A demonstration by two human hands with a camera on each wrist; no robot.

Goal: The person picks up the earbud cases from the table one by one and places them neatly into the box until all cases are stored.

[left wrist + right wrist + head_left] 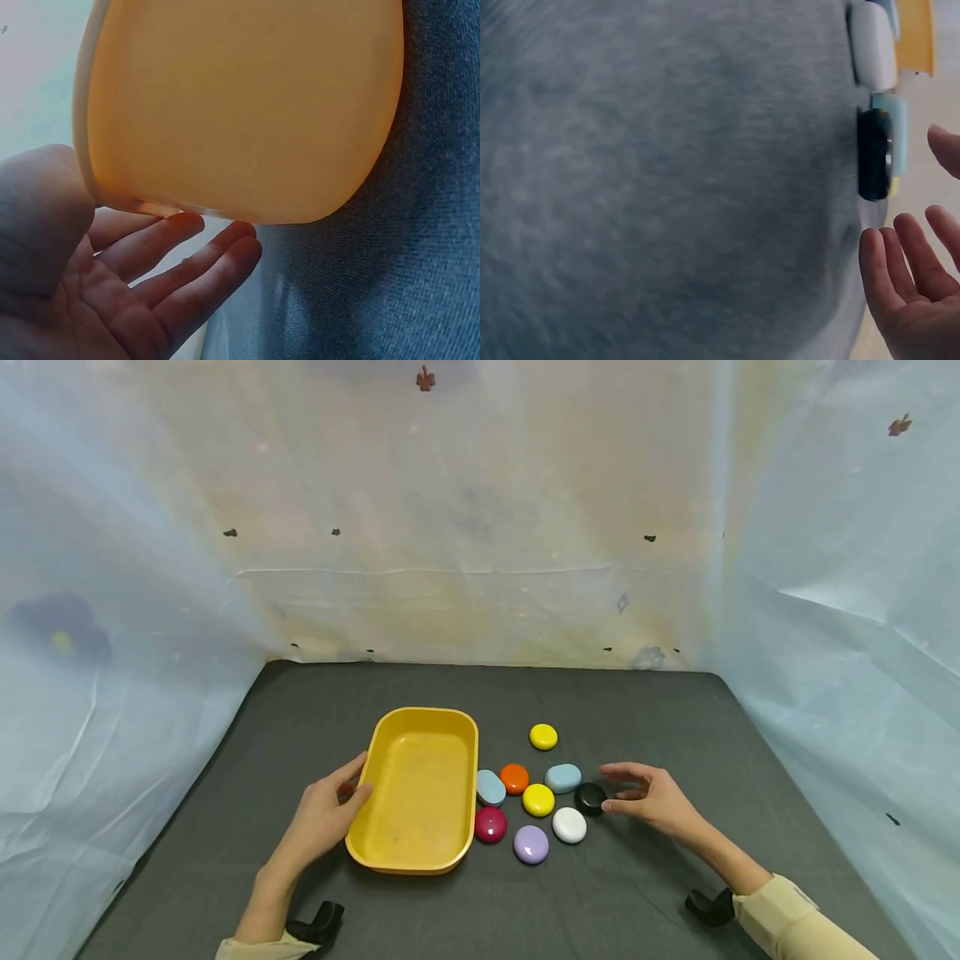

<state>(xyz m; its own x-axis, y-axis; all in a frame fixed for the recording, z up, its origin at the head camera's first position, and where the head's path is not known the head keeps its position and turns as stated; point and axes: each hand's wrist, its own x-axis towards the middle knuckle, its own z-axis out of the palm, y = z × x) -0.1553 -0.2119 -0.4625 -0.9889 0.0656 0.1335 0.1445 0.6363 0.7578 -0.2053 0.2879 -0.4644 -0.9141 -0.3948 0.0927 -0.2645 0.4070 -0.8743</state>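
My left hand grips the left rim of a yellow plastic tray, thumb over the rim and fingers against the outer wall. Inside the tray nothing lies. My right hand hovers just right of a glossy black pebble, its thumb and fingers spread apart and holding nothing. In the right wrist view a gap shows between those fingers and the black pebble. A white pebble and a light blue one lie closest to the black one.
Between tray and right hand lie more pebbles: orange, yellow, lilac, crimson and another light blue by the tray's edge. Another yellow pebble sits farther back. Pale curtains enclose the grey cloth.
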